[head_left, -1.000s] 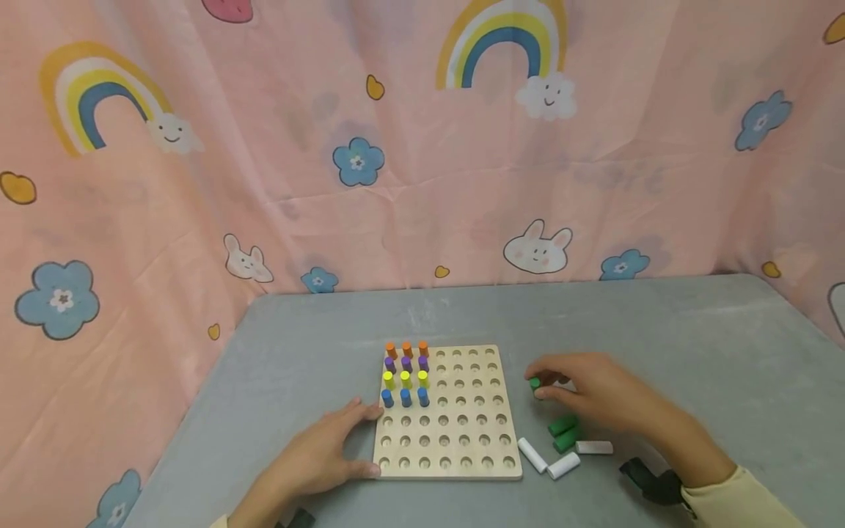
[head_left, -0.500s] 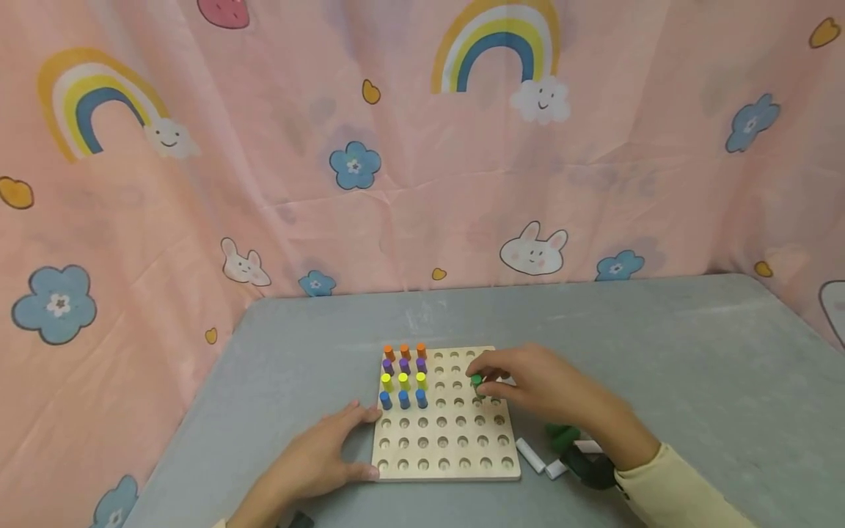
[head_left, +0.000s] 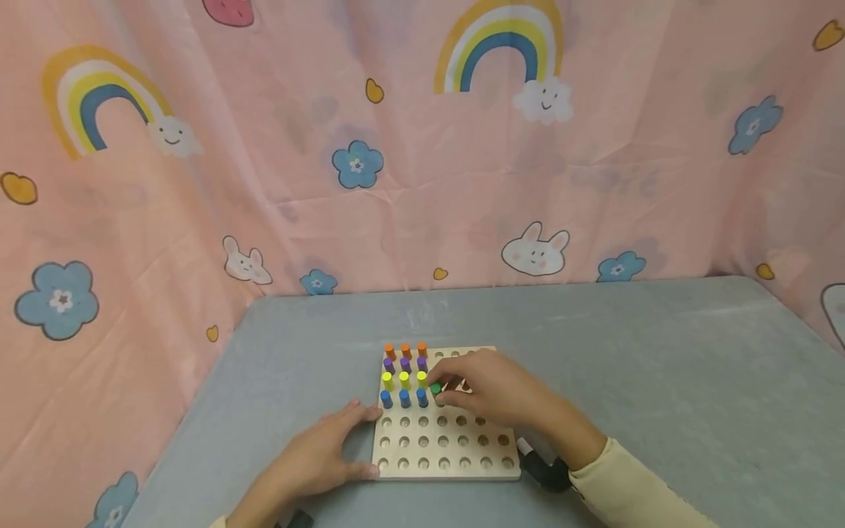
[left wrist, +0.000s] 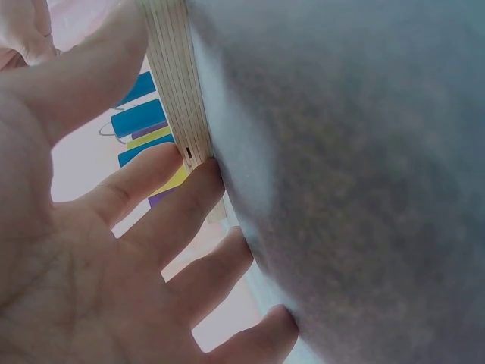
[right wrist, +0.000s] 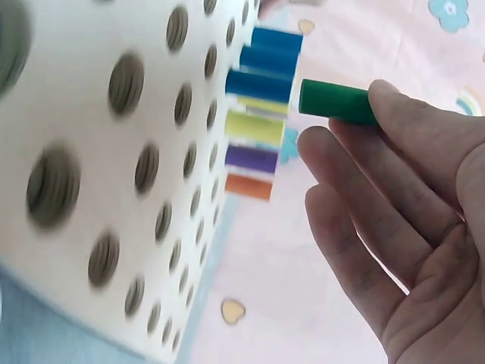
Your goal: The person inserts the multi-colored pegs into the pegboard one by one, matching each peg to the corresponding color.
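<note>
My right hand [head_left: 491,389] pinches a green peg [right wrist: 337,101] between thumb and fingertips. In the right wrist view the peg is held off the board, near the blue pegs [right wrist: 259,86]. Beneath it lies a square wooden pegboard [head_left: 432,463] with rows of round holes. Orange [head_left: 405,350], purple [head_left: 405,364], yellow [head_left: 404,381] and blue pegs, three of each, stand in its left columns. My left hand [head_left: 317,456] rests at the board's left side, fingers extended, fingertips touching the edge.
A white peg [head_left: 524,444] shows at the board's right side, partly hidden by the right wrist and its black strap [head_left: 546,473]. The grey table [head_left: 660,367] backs onto a pink patterned curtain [head_left: 422,213].
My right hand has carried the green peg leftward from the table's right side to over the board, beside the blue and yellow pegs. The left hand stays at the board's edge.
</note>
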### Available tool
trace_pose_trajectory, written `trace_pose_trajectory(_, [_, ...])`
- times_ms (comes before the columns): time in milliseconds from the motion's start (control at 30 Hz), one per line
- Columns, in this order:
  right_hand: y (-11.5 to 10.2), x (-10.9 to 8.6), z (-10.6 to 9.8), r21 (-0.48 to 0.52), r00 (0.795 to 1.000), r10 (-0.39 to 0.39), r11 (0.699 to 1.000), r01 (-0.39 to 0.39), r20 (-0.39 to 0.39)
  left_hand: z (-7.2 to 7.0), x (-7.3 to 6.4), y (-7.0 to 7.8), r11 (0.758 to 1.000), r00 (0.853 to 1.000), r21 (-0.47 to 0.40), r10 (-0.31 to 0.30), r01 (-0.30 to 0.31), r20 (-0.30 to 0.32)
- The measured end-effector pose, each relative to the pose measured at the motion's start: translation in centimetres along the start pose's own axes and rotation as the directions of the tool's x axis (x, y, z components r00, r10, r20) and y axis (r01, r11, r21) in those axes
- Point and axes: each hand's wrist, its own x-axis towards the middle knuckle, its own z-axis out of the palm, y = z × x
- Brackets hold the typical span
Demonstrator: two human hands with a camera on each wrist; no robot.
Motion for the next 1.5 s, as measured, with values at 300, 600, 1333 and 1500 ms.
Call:
trace_pose_trajectory(300, [-2.0, 2.1, 2.2, 0.052, 0.999, -0.033, 0.998, 0.032, 0.013, 0.0, -0.2, -0.2, 1.0, 1.0, -0.007, 0.002, -0.002, -0.014])
trace_pose_trajectory(600, [-3.4, 3.8, 4.1, 0.059, 1.0, -0.026, 0.998, 0.026, -0.005, 0.1, -0.3, -0.3, 0.998, 0.997, -0.024, 0.062, -0.063, -0.035])
trace_pose_trajectory(1333, [-3.7, 4.8, 5.4, -0.011, 1.0, 0.007, 1.0, -0.007, 0.025, -0.1, -0.3, -0.1, 0.997, 0.998, -0.037, 0.066, -0.067, -0.023])
trace_pose_trajectory(1500, [-3.7, 4.8, 5.5, -0.005, 0.999, 0.017, 1.0, -0.017, 0.046, -0.2, -0.4, -0.1, 0.997, 0.998, -0.038, 0.067, -0.068, -0.018])
